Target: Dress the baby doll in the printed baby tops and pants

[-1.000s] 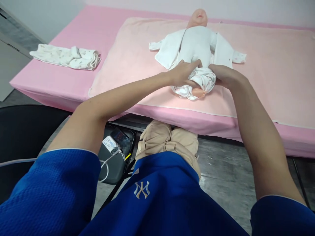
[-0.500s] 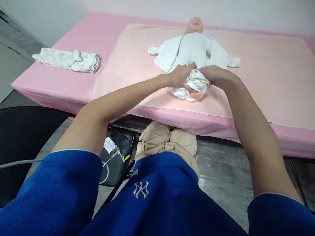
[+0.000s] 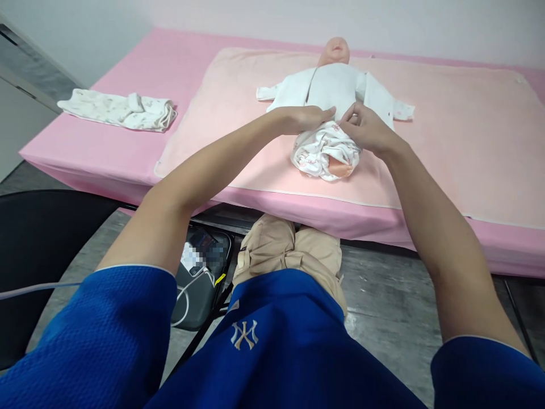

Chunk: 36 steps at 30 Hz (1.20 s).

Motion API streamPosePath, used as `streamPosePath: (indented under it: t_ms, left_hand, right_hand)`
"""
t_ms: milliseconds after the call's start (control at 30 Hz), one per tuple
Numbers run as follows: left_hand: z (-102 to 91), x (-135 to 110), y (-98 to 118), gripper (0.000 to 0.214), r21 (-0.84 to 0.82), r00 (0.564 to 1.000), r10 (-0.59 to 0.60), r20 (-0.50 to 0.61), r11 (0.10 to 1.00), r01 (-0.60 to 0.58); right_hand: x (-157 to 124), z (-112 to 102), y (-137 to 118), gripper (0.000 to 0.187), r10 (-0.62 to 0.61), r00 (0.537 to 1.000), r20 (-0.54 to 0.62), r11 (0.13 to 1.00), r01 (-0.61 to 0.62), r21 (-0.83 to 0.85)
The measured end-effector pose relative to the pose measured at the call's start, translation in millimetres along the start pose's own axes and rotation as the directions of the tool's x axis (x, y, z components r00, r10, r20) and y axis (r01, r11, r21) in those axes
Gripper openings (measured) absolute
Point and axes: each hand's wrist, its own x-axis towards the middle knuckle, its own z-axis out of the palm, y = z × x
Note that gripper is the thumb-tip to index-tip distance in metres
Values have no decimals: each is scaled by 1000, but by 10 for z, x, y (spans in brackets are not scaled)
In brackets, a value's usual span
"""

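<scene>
Bedside, a person's right hand (image 3: 369, 128) pinches the gathered edge of a printed baby garment (image 3: 313, 152), bunched at a baby doll's (image 3: 334, 88) legs; the left hand (image 3: 307, 119) rests half-curled against it, grip unclear.

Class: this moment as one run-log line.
left hand: at upper edge of bunched printed garment | right hand: at same edge | baby doll: supine on peach mat | folded printed cloth: on pink sheet
</scene>
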Motion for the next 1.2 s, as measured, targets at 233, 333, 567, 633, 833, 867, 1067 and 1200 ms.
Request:
streamPosePath:
  t_ms: [233, 333, 567, 633, 833, 867, 1067, 1200]
  left_hand:
    - [-33, 165, 72, 37, 3, 994, -8, 109, 1000, 7]
    - [-25, 195, 10, 24, -43, 994, 81, 79, 996, -77]
    - [-28, 172, -37, 34, -190, 992, 92, 91, 979, -73]
    - [-41, 92, -40, 45, -210, 992, 111, 64, 973, -96]
    - [-95, -129, -156, 67, -250, 993, 111, 32, 963, -99]
    - [-102, -140, -198, 69, -235, 994, 110, -2, 966, -107]
    - [-106, -243, -485, 64, -158, 993, 73, -89, 984, -87]
    - [-62, -334, -529, 60, -132, 982, 65, -175, 987, -89]
  right_hand:
    - [-232, 90, -63, 34, -206, 967, -151, 971, 183, -152]
    - [-292, 102, -64, 37, -177, 972, -154, 973, 150, -175]
    - [-158, -28, 4, 40, -11, 1000, -9, 997, 10, -83]
    - [-86, -62, 28, 41, 31, 999, 35, 999, -31, -12]
    - [-22, -2, 93, 54, 4, 999, -32, 963, 5, 271]
    - [-39, 12, 108, 54, 3, 998, -58, 962, 13, 274]
    - [-168, -37, 236, 50, -39, 995, -96, 996, 46, 74]
    - [-175, -97, 289, 44, -137, 980, -144, 978, 111, -174]
